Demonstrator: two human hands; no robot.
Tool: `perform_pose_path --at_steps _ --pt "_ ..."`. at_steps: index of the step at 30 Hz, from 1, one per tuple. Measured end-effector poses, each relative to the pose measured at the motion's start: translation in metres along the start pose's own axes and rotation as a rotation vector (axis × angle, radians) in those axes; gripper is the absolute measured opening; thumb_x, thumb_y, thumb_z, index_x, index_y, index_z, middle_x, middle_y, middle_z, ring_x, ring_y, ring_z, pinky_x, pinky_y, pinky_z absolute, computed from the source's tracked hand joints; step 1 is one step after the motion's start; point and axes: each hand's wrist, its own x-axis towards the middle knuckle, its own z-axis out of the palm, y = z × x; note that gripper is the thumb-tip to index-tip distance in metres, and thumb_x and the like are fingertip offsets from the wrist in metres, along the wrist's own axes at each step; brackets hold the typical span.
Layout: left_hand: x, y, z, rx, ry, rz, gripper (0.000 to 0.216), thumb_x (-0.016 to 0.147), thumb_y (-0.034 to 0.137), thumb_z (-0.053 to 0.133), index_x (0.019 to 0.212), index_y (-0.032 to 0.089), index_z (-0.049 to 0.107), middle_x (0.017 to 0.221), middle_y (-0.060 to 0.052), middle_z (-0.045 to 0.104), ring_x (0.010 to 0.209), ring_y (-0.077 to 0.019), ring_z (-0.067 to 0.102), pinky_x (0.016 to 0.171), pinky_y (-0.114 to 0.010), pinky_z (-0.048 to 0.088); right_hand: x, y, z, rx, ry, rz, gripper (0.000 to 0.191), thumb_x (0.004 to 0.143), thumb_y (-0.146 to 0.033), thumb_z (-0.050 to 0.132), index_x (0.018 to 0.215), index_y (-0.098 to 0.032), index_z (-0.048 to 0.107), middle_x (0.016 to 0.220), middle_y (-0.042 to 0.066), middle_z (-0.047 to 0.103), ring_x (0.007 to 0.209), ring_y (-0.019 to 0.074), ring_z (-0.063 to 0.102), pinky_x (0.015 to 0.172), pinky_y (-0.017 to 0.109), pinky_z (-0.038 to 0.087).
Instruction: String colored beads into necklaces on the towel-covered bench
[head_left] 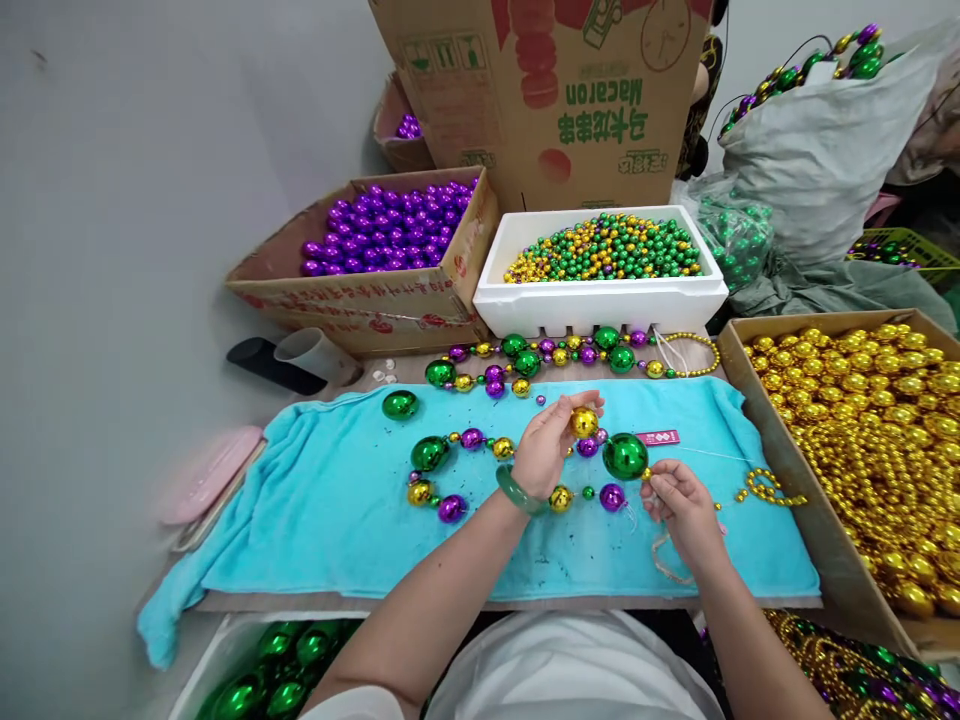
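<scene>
My left hand (544,445), with a green bangle on its wrist, pinches a gold bead (584,422) above the turquoise towel (315,510). Just right of it lies a large green bead (625,456) on the strand. My right hand (679,500) is closed on the thin white string (705,455) beside that green bead. A partly strung necklace (450,470) of green, gold and purple beads curls across the towel to the left. A small red tag (658,437) rests by the string.
A finished bead strand (555,358) lies behind the towel. Behind it stand a cardboard box of purple beads (386,228) and a white foam box of small mixed beads (600,250). Gold beads (870,420) fill a box at right. Green beads (277,670) sit in a bin near me.
</scene>
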Motion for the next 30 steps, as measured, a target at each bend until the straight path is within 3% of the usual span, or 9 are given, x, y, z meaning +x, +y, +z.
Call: perform_pose_path --at_steps 5,10,13,16,20,25,30 --pt "0.000 0.011 0.008 0.246 -0.108 0.090 0.035 0.083 0.046 0.062 0.104 0.020 0.074 0.110 -0.010 0.070 0.103 -0.0227 0.062 0.094 -0.032 0.044 0.004 -0.010 -0.012 -0.111 -0.024 0.013 0.036 0.071 -0.045 0.073 0.089 -0.018 0.058 0.068 0.002 0.066 0.052 0.0112 0.055 0.045 0.022 0.038" --pt "0.003 0.015 0.019 0.451 -0.212 0.136 0.036 0.086 0.045 0.056 0.106 0.021 0.073 0.097 -0.009 0.072 0.081 -0.0185 0.064 0.072 -0.028 0.048 0.010 -0.010 -0.023 -0.291 -0.015 0.057 0.039 0.065 -0.049 0.075 0.081 -0.016 0.061 0.066 0.003 0.065 0.051 0.0112 0.052 0.044 0.022 0.036" --pt "0.004 0.012 0.024 0.515 -0.211 0.129 0.040 0.087 0.048 0.053 0.109 0.020 0.072 0.087 -0.008 0.071 0.071 -0.0163 0.062 0.059 -0.025 0.046 0.010 -0.010 -0.026 -0.396 0.037 -0.055 0.033 0.070 -0.047 0.071 0.080 -0.017 0.064 0.068 0.003 0.064 0.056 0.0122 0.053 0.049 0.024 0.041" --pt "0.003 0.011 0.031 0.530 -0.198 0.138 0.040 0.088 0.048 0.052 0.109 0.020 0.072 0.080 -0.006 0.067 0.069 -0.0154 0.061 0.059 -0.025 0.048 0.006 -0.018 -0.019 -0.436 0.123 -0.246 0.026 0.077 -0.043 0.067 0.086 -0.018 0.067 0.077 0.004 0.066 0.065 0.0136 0.055 0.060 0.026 0.046" --pt "-0.005 0.016 0.043 0.513 -0.246 0.145 0.038 0.087 0.047 0.053 0.103 0.019 0.073 0.075 -0.006 0.067 0.069 -0.0158 0.060 0.063 -0.026 0.048 0.004 -0.031 0.005 -0.404 -0.072 -0.349 0.026 0.081 -0.037 0.065 0.102 -0.022 0.067 0.099 0.006 0.068 0.072 0.0145 0.058 0.067 0.028 0.048" --pt "-0.013 0.027 0.049 0.568 -0.230 0.201 0.038 0.088 0.046 0.052 0.102 0.018 0.073 0.074 -0.006 0.067 0.066 -0.0145 0.059 0.062 -0.026 0.048 0.007 -0.037 0.022 -0.493 -0.239 -0.403 0.013 0.087 -0.030 0.059 0.085 -0.021 0.068 0.086 0.004 0.067 0.079 0.0164 0.060 0.072 0.029 0.047" --pt "-0.011 0.028 0.042 0.568 -0.231 0.211 0.038 0.091 0.045 0.049 0.104 0.017 0.070 0.073 -0.005 0.064 0.064 -0.0128 0.059 0.058 -0.025 0.049 0.006 -0.042 0.024 -0.600 -0.340 -0.512 0.011 0.087 -0.023 0.057 0.089 -0.021 0.067 0.091 0.005 0.066 0.087 0.0166 0.060 0.080 0.031 0.046"
